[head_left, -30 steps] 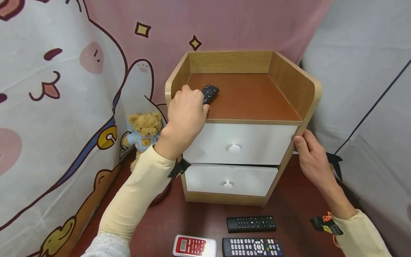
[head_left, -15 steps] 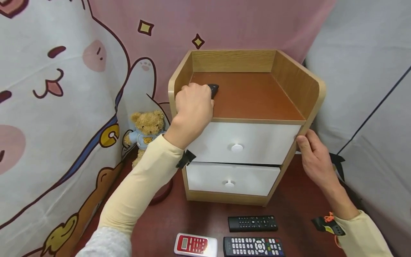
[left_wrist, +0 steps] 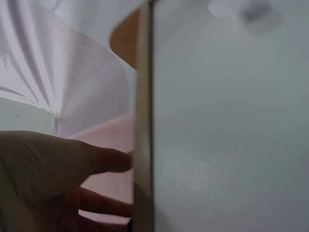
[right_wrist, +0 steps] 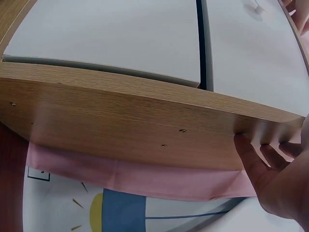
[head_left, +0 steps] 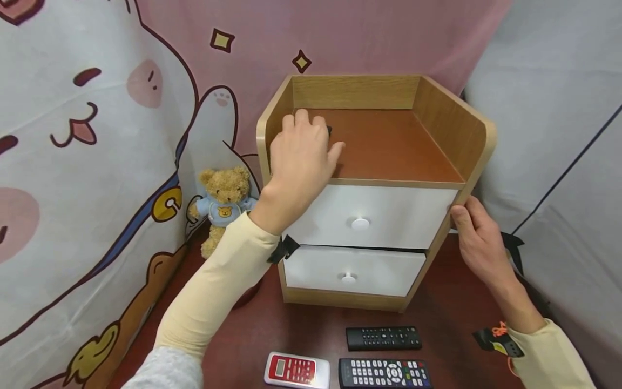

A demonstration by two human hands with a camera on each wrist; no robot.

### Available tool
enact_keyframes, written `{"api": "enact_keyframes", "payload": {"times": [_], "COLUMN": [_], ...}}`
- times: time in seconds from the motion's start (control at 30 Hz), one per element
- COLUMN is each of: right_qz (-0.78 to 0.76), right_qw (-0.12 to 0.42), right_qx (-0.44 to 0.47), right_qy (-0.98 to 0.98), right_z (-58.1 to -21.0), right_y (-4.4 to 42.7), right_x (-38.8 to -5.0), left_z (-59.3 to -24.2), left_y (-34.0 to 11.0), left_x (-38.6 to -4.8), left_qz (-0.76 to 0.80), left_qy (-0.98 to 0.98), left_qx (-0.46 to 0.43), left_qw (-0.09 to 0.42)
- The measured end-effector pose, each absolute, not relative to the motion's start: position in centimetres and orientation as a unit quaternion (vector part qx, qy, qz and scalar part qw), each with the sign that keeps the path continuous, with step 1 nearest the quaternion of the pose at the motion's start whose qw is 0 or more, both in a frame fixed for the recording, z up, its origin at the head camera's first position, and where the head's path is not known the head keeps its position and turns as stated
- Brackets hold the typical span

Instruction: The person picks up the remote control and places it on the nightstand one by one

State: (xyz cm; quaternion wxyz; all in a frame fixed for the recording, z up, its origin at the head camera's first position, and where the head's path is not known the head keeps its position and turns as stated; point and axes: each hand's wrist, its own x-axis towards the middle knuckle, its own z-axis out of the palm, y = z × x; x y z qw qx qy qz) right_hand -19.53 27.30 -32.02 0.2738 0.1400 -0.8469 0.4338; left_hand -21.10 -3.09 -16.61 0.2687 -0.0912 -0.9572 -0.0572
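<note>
My left hand (head_left: 303, 154) is over the left part of the brown top of a small wooden cabinet (head_left: 449, 124), its thumb spread and fingers extended. A black remote control (head_left: 330, 130) lies behind that hand; only its dark tip shows. In the left wrist view the fingers (left_wrist: 108, 159) reach past the cabinet's front edge, their tips hidden. My right hand (head_left: 481, 243) touches the cabinet's right side, thumb at the front edge. The right wrist view shows its fairly straight fingers (right_wrist: 252, 157) against the wooden side panel.
Two white drawers (head_left: 389, 216) with round knobs face me; the lower one is slightly uneven. Before the cabinet lie a black remote (head_left: 384, 339), a larger many-buttoned remote (head_left: 384, 373) and a red-and-white remote (head_left: 297, 370). A teddy bear (head_left: 225, 200) sits left.
My left hand held the black remote on the cabinet top. It has shifted slightly right, its fingers have straightened and let go, and the remote is now mostly hidden. The right hand stays put.
</note>
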Motion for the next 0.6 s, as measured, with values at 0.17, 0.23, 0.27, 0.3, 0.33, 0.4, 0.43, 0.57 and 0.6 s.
{"api": "enact_keyframes", "payload": {"times": [0.17,0.23,0.27,0.3,0.33,0.4,0.43,0.57,0.6], "right_qz": [0.433,0.433,0.433,0.434,0.434,0.436,0.436,0.444,0.445], "right_qw": [0.268,0.268,0.269,0.270,0.271,0.275,0.275,0.276,0.276], "right_qx": [0.135,0.134,0.135,0.136,0.137,0.138,0.138,0.141,0.139], "right_qy": [-0.850,-0.850,-0.850,-0.849,-0.848,-0.846,-0.846,-0.841,-0.841], "right_z": [-32.1,-32.0,-32.0,-32.0,-32.0,-32.0,-32.0,-32.0,-32.0], "right_y": [27.4,27.5,27.5,27.6,27.6,27.5,27.5,27.5,27.5], "right_x": [-19.7,-19.9,-19.9,-20.0,-20.1,-20.1,-20.0,-20.0,-20.1], "left_z": [-17.5,-18.3,-18.8,-19.3,-19.9,-21.1,-21.8,-24.2,-24.8], "left_y": [-3.7,-3.8,-3.9,-4.0,-4.1,-4.3,-4.3,-4.2,-4.1], "left_x": [-19.5,-19.2,-19.0,-18.9,-18.7,-18.4,-18.2,-17.4,-17.2], "left_qz": [-0.125,-0.168,-0.188,-0.209,-0.228,-0.264,-0.280,-0.333,-0.339], "left_qy": [-0.922,-0.894,-0.878,-0.860,-0.843,-0.809,-0.792,-0.727,-0.710], "left_qx": [-0.183,-0.226,-0.249,-0.273,-0.294,-0.337,-0.358,-0.435,-0.459], "left_qw": [0.318,0.348,0.364,0.378,0.390,0.404,0.408,0.414,0.412]}}
